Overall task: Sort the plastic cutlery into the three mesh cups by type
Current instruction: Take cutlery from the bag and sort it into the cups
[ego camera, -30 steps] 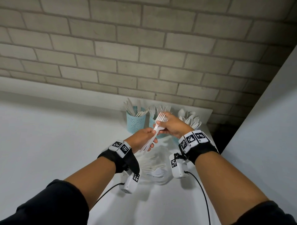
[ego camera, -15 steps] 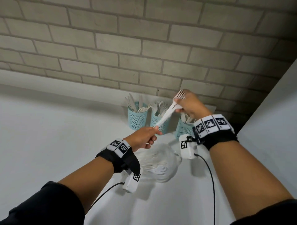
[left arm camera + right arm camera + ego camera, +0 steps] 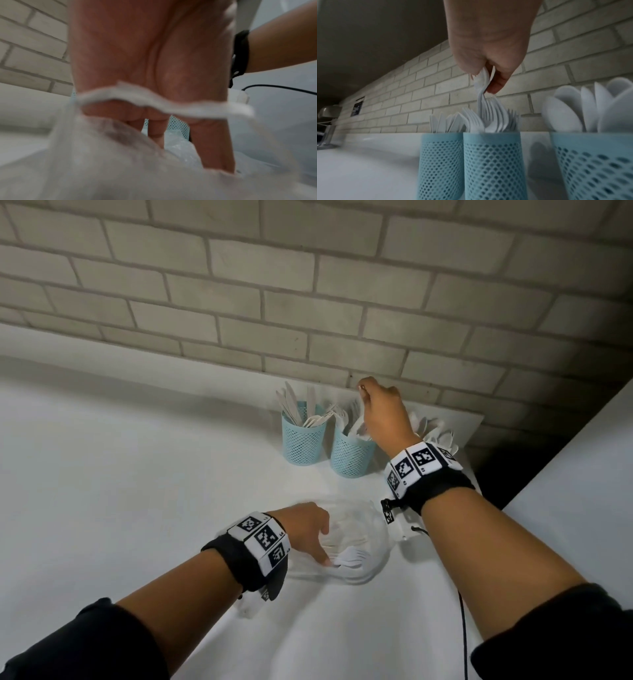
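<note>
Three blue mesh cups stand by the brick wall: the left cup [image 3: 303, 440] [image 3: 440, 162] holds knives, the middle cup [image 3: 349, 455] [image 3: 491, 162] forks, the right cup [image 3: 594, 169] spoons [image 3: 442, 436]. My right hand [image 3: 361, 392] [image 3: 486, 81] hangs over the middle cup and pinches the head of a white fork [image 3: 482, 86], whose handle is down among the other forks. My left hand [image 3: 323, 556] [image 3: 157, 135] reaches with straight fingers into a clear plastic bag [image 3: 373, 542] [image 3: 154, 102] and touches the white cutlery [image 3: 349, 561] lying in it.
The white counter [image 3: 137, 491] runs wide to the left. A white wall or cabinet side [image 3: 582, 508] closes in on the right. A black cable [image 3: 462, 628] trails from my right wrist across the counter. A tap [image 3: 327, 121] shows at the far left.
My left hand let go of the fork's handle and dropped into the bag. My right hand carried the fork up and back, then lowered it into the middle cup.
</note>
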The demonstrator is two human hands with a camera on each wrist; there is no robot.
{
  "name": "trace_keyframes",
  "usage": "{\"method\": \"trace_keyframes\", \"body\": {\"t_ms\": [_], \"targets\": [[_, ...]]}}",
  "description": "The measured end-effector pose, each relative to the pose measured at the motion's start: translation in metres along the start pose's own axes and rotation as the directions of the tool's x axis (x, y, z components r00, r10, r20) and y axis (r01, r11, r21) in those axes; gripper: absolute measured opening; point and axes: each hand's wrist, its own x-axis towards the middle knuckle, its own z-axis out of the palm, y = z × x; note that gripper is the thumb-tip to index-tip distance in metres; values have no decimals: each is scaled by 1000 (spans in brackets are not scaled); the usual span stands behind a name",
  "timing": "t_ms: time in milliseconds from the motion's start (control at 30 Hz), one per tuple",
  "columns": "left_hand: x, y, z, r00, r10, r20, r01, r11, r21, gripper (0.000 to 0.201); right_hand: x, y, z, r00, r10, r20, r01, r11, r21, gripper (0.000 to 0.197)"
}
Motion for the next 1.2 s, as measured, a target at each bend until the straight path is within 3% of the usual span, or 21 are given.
{"method": "trace_keyframes", "body": {"t_ms": [133, 267, 333, 400, 467, 500, 567, 633, 733, 833, 900, 967, 1100, 1200], "targets": [[2, -2, 7, 1000, 9, -3, -9, 1000, 8, 61, -2, 14, 20, 967, 61, 249, 29, 938, -345, 29], [1, -3, 10, 999, 32, -14, -32, 999, -7, 60, -1, 16, 21, 893, 152, 423, 49, 902, -428, 30], [0, -2, 8, 998, 37, -56, -38, 999, -21, 52, 1, 13, 14, 911, 119, 395, 43, 925, -378, 29], [0, 2, 7, 991, 62, -119, -62, 998, -4, 37, -2, 6, 5, 979, 10, 205, 46, 962, -269, 28], [0, 7, 8, 986, 84, -144, -81, 996, 26, 31, -8, -3, -5, 998, -62, 27, 63, 998, -30, 23], [-1, 10, 10, 987, 87, -137, -81, 996, 45, 31, -13, -8, -10, 998, -59, 29, 55, 990, 126, 21], [-2, 15, 14, 989, 93, -112, -82, 992, 96, 36, -23, -19, -20, 986, -50, 157, 1, 954, 299, 23], [-3, 20, 16, 991, 86, -98, -72, 988, 138, 43, -34, -26, -28, 934, -50, 353, -65, 950, 306, 24], [-2, 23, 18, 991, 58, -121, -42, 990, 131, 47, -53, -26, -30, 761, 13, 648, -145, 978, 151, 20], [1, 24, 21, 991, 12, -130, 0, 996, 92, 55, -74, -11, -22, 611, 207, 764, -187, 976, -115, 20], [3, 25, 23, 991, -33, -126, 43, 996, 81, 58, -88, 1, -14, 589, 303, 749, -137, 951, -277, 24], [4, 26, 22, 993, -53, -109, 64, 993, 99, 58, -101, 12, -5, 603, 358, 713, -117, 924, -365, 27], [5, 31, 19, 996, -33, -87, 45, 988, 148, 50, -121, 21, 0, 590, 419, 690, -229, 906, -356, 27], [4, 34, 20, 996, -26, -80, 39, 986, 162, 54, -133, 24, 3, 584, 426, 691, -320, 903, -286, 40]]}}
